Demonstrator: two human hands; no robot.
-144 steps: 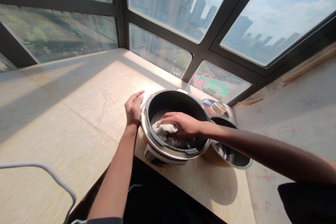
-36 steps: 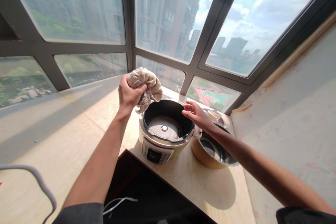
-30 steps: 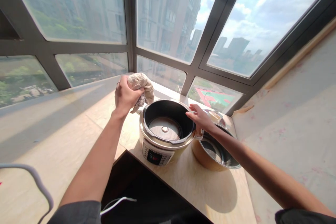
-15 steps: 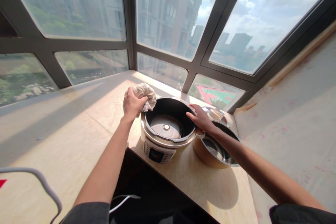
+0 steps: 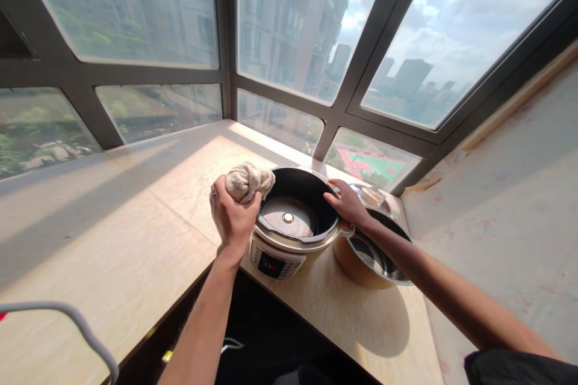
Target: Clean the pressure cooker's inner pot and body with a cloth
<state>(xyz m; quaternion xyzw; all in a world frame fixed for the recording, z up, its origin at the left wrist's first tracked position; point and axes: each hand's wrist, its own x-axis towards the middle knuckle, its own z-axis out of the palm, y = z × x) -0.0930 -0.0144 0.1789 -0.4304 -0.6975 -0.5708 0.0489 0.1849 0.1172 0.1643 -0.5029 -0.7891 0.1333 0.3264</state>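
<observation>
A bunched beige cloth (image 5: 249, 182) is gripped in my left hand (image 5: 232, 210), at the left rim of an electric pressure cooker (image 5: 276, 257). The cooker stands lidless near the front edge of the ledge, its dark inside and a round plate with a central knob on show. Its control panel faces me. My right hand (image 5: 347, 203) rests on the cooker's right rim, thumb toward the inside and fingers curled over the edge. Just right of the cooker, partly under my right forearm, sits a round metal pot (image 5: 361, 267).
Behind the pot lies a shiny lid-like object (image 5: 371, 195), partly hidden. A grey cable (image 5: 76, 319) curves over the ledge (image 5: 112, 234) at lower left. Window frames (image 5: 228, 42) bound the back, and a patterned wall (image 5: 506, 216) rises on the right. A dark gap opens below the front edge.
My left hand and the cloth have shifted slightly down and right along the cooker's left rim, with the wrist turned more upright. My right hand stays on the right rim.
</observation>
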